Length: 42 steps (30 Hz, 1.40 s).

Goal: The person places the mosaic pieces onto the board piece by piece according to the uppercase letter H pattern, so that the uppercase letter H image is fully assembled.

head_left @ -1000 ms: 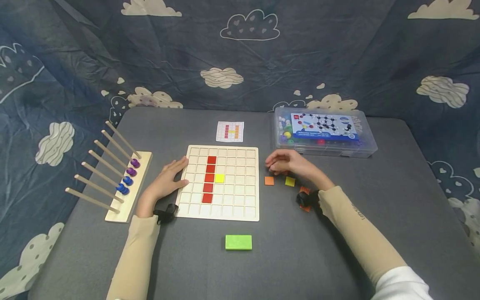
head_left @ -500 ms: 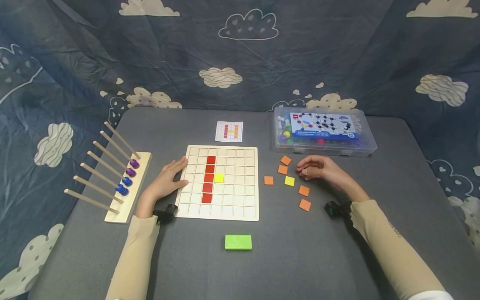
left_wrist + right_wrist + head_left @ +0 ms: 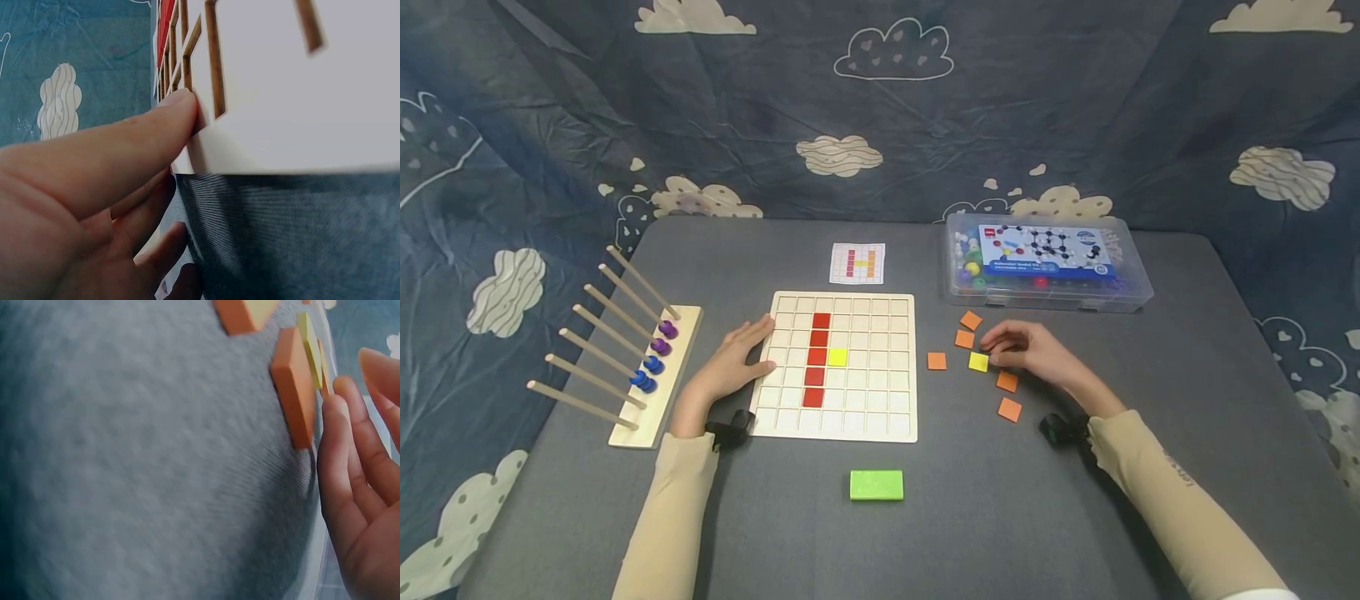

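My left hand (image 3: 730, 367) rests along the left edge of a wooden grid board (image 3: 880, 425). In the left wrist view the thumb (image 3: 178, 106) lies on the board's rim. The board bears a column of red tiles (image 3: 816, 357) with one yellow tile (image 3: 837, 357) beside it. My right hand (image 3: 1033, 354) hovers at a loose yellow tile (image 3: 978, 362), fingertips close to its right side; whether they touch is unclear. Nothing shows between its slightly bent, parted fingers in the right wrist view. Around it lie several orange tiles (image 3: 1010, 409), one (image 3: 292, 387) close below the hand.
Behind the board lies a small pattern card (image 3: 857, 263). A clear plastic molecular model box (image 3: 1048, 292) stands at the back right. A peg rack (image 3: 685, 350) with blue and purple beads is at the left. A green block (image 3: 876, 485) sits in front.
My right hand has drawn back rightward from over the orange tiles, uncovering them, then come slightly left to the loose yellow tile. The left hand stays on the board's edge.
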Motion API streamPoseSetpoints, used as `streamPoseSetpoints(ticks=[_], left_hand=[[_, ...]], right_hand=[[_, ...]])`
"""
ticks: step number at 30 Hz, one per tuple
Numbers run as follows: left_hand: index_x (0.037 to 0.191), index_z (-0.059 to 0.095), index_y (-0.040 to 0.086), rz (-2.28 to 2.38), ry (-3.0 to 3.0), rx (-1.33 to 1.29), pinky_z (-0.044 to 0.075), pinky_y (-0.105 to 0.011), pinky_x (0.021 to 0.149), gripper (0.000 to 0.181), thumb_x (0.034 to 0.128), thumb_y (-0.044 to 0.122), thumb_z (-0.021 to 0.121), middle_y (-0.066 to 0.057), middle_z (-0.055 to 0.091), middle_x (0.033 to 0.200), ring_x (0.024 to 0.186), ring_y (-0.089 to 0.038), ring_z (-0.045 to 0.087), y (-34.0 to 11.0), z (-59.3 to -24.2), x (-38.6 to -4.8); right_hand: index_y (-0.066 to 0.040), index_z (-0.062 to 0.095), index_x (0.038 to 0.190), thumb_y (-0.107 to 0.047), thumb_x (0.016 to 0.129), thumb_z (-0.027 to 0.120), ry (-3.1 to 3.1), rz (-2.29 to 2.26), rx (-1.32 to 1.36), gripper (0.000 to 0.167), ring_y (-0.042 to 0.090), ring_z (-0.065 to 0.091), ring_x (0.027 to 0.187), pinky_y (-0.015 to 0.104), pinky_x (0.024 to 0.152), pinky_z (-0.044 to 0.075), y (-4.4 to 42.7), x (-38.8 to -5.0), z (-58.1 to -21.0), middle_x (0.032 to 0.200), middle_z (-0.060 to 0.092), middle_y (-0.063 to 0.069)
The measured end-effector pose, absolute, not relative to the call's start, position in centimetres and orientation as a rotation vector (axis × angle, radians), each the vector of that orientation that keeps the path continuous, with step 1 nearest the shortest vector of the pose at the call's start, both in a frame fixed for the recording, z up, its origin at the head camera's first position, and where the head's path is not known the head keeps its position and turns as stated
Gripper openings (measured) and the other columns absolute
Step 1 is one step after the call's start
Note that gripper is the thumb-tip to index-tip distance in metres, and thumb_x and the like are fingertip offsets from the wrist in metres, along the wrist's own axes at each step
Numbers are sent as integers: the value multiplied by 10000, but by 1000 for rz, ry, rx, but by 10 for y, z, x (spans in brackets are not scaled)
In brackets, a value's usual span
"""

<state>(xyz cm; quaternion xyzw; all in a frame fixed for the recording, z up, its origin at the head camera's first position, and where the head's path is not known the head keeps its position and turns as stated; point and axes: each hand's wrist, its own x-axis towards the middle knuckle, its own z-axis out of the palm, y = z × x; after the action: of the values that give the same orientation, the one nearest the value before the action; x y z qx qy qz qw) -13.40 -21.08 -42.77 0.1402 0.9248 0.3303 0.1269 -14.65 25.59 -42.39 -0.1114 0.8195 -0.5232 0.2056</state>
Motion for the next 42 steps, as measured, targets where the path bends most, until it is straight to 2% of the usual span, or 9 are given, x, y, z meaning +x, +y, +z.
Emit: streamPoseSetpoints(ticks=[5,10,17,27,30,36,42], left_hand=[[1473,271,-51,961,2700,397,115,-642,1070,679,910,103,616,-214,205,1544,1407,-445,84,-210,-428,-133],[1469,279,-56,963,2706,403,118,-649,1066,672,910,98,618,-218,214,1540,1403,-451,92,-210,-429,-133],[1471,275,-53,980,2695,409,110,-626,1079,672,911,99,614,-219,214,1540,1406,-444,91,-211,-430,-135],[1465,285,-61,983,2705,413,117,-630,1076,669,908,101,618,-232,229,1530,1401,-453,100,-211,-430,-134],[1466,284,-60,980,2705,414,115,-629,1077,668,909,101,616,-231,228,1530,1402,-452,99,-211,-429,-134],[1465,286,-60,980,2703,420,113,-637,1073,664,910,98,616,-225,227,1533,1401,-453,100,-211,-429,-135],[1466,283,-60,977,2705,422,112,-642,1070,667,912,104,616,-221,222,1536,1402,-452,99,-212,-430,-135]], right_hand=[[45,640,1066,40,837,664,2373,-1367,-377,230,241,572,897,270,747,489,247,-146,-426,1013,635,163],[-17,662,1021,66,786,679,2504,-1204,-444,250,223,567,855,322,734,478,240,-145,-426,946,639,79],[-5,658,983,106,749,708,2543,-1181,-490,264,206,549,807,287,689,472,235,-144,-426,901,633,74],[37,643,977,71,836,665,2368,-1353,-510,146,200,563,774,275,654,488,233,-152,-423,886,622,121],[47,637,999,49,857,659,2300,-1416,-478,144,183,578,772,294,678,518,227,-156,-422,887,614,132],[62,633,990,60,870,636,2225,-1464,-510,120,190,589,761,342,706,537,202,-163,-413,876,617,149],[46,643,964,55,856,645,2215,-1420,-586,109,218,573,716,327,645,502,164,-171,-412,828,613,119]])
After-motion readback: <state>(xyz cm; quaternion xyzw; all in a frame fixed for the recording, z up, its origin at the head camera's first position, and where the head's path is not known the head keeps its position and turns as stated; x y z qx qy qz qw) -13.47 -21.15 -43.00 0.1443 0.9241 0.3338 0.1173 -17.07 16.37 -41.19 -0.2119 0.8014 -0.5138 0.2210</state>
